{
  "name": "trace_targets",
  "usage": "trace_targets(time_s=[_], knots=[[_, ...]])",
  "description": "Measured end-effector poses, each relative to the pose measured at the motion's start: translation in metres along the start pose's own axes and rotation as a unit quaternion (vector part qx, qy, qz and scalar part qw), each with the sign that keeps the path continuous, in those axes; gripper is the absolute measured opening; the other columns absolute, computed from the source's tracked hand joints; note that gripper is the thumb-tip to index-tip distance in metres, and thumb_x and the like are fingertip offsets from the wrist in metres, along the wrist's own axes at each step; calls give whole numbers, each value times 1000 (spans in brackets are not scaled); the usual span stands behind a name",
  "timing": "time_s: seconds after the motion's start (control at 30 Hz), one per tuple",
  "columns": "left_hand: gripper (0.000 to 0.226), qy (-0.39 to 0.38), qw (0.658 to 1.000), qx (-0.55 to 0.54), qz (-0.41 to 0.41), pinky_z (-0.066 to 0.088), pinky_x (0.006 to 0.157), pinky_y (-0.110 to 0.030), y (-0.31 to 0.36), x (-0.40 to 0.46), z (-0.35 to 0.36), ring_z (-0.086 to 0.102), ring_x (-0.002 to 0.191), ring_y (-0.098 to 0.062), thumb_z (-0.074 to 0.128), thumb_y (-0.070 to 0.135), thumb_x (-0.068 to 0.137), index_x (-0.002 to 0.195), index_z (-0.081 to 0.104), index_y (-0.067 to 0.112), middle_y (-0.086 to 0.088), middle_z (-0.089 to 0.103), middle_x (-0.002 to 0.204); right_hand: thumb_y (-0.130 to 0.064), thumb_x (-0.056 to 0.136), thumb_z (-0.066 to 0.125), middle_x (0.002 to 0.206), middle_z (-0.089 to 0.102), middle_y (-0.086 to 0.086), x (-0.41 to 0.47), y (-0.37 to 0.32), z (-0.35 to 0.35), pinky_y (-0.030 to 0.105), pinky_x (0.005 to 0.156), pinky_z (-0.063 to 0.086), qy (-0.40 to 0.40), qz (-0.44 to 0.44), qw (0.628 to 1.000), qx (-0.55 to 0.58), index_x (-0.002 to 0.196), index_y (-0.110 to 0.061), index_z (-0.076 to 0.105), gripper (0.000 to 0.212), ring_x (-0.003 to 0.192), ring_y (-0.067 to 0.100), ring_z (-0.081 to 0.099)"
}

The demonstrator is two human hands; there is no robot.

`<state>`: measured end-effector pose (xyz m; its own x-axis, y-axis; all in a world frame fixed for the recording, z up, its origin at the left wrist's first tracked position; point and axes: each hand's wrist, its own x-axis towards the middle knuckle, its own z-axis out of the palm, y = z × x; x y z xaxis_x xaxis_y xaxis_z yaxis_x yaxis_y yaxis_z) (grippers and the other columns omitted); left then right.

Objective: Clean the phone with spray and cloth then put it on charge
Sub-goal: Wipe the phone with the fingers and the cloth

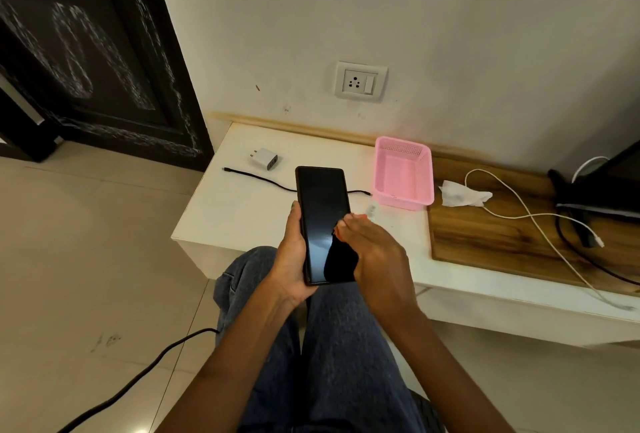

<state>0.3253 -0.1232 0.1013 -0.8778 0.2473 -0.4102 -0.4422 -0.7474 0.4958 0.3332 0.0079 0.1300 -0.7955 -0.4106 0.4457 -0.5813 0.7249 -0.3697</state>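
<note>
1. We hold the phone [322, 221] in our left hand [292, 259], fingers curled round its left edge and the lower end resting in the palm; the dark screen faces up at us.
2. The phone sits in the air above our knees, in front of the near edge of the white tabletop [235, 204], not resting on it.
3. Our right hand [374, 252] lies over the lower right part of the screen, fingers together and fairly straight, fingertips [346, 221] touching the glass. Something dark shows under the palm against the screen; we cannot tell whether it is a cloth or a reflection.
4. On the tabletop behind the phone lies a white charger plug [264, 158], and just beside it a black cable [259, 178] runs across, passing behind the phone toward the pink basket [403, 155].
5. The pink basket stands against the wall, below and to the right of the wall socket [361, 81].
6. To the right of the basket a crumpled white tissue [462, 194] rests on the wooden part of the surface, with a white cable [540, 221] looped past it.
7. A small pale object [371, 210] lies between the basket and our right hand; it is too blurred to name.
</note>
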Motion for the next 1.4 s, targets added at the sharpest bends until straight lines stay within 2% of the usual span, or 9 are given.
trace_targets(time_s=[0.2, 0.53, 0.67, 0.73, 0.87, 1.07, 1.2, 1.33, 1.4], knots=[[75, 37, 999, -10, 4, 51, 84, -38, 1, 3, -3, 65, 96, -24, 37, 69, 85, 119, 64, 9, -12, 67, 112, 16, 45, 85, 101, 71, 17, -31, -4, -3, 49, 78, 55, -13, -12, 1000, -13, 98, 2, 70, 57, 96, 33, 67], [70, 50, 998, 4, 29, 50, 91, -43, 4, 4, -5, 65, 92, -26, 33, 69, 86, 94, 77, 15, -12, 70, 106, 22, 43, 80, 94, 74, 13, -50, -15, -7, 44, 76, 55, 12, -3, 999, -38, 91, -2, 73, 54, 90, 27, 70], [75, 63, 998, -1, 18, 47, 91, -43, 11, -1, -1, 60, 94, -28, 33, 69, 87, 119, 64, 9, -15, 65, 113, 28, 45, 72, 87, 74, 10, -46, -15, -14, 28, 82, 53, -9, -2, 1000, 24, 84, -4, 74, 50, 85, 24, 70], [76, 66, 998, 9, 19, 43, 98, -47, 14, -3, 0, 59, 101, -29, 32, 68, 87, 128, 57, 8, -17, 61, 121, 29, 58, 63, 87, 73, 5, -41, -12, -23, 22, 82, 52, -12, 33, 992, 120, 84, -6, 74, 45, 84, 19, 70], [72, 71, 996, 20, 40, 40, 104, -53, 16, -4, 0, 57, 113, -32, 30, 66, 89, 126, 58, 11, -19, 59, 128, 9, 87, 53, 90, 68, -17, -26, -8, -39, 9, 78, 49, -35, 219, 927, 302, 84, -33, 66, 45, 89, -1, 63], [72, 86, 996, 27, 21, 37, 107, -54, 15, 0, -7, 53, 123, -37, 32, 64, 89, 126, 58, 9, -20, 59, 129, -3, 97, 35, 99, 65, -3, -5, 2, -33, 19, 67, 55, -26, 423, 754, 502, 93, -21, 62, 32, 91, 12, 63], [73, 113, 992, 59, 12, 40, 106, -52, 18, 8, -12, 57, 118, -34, 35, 66, 87, 126, 58, 9, -19, 62, 125, -18, 98, 40, 82, 60, 4, 8, 5, -18, 18, 56, 52, -30, 502, 655, 564, 104, -7, 60, 23, 71, 13, 58], [64, 155, 983, 99, 4, 56, 79, -41, 19, 20, -20, 70, 93, -28, 37, 65, 87, 109, 66, 13, -14, 73, 102, -19, 88, 59, 72, 60, 1, 20, 14, 1, 15, 50, 49, -97, 484, 726, 480, 81, -19, 65, 9, 62, 9, 56], [64, 174, 979, 108, -8, 56, 71, -37, 20, 27, -26, 70, 89, -27, 35, 65, 88, 110, 65, 14, -14, 73, 101, -14, 87, 61, 75, 63, 2, 23, 20, 12, 17, 52, 50, -115, 489, 737, 452, 77, -21, 65, 12, 66, 11, 59]])
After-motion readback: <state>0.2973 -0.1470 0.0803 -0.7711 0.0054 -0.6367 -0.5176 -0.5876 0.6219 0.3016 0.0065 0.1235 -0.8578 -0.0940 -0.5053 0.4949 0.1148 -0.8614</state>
